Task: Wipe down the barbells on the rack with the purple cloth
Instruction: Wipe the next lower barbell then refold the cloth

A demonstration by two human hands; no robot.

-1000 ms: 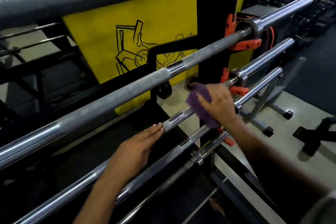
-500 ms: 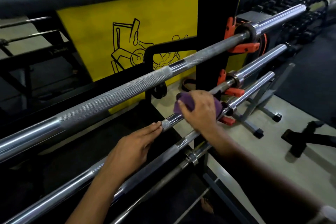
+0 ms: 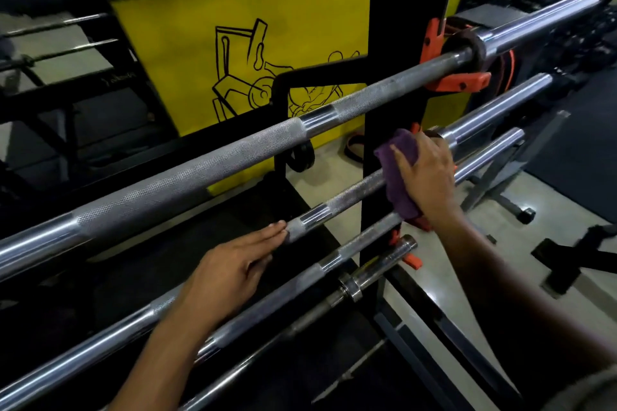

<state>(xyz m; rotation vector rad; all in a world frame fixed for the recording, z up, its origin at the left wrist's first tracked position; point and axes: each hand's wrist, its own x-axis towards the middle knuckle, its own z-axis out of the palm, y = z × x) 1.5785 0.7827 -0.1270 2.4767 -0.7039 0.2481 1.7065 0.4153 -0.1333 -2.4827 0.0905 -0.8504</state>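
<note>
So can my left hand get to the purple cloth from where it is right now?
Probably yes. The left hand rests flat on the same barbell that the purple cloth wraps, with bare shaft between them. The right hand holds the cloth, though.

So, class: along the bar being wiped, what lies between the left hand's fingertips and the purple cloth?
In the head view, only bare barbell: a smooth ring, then knurled steel, crossing the black rack post, between the left hand and the purple cloth.
</note>
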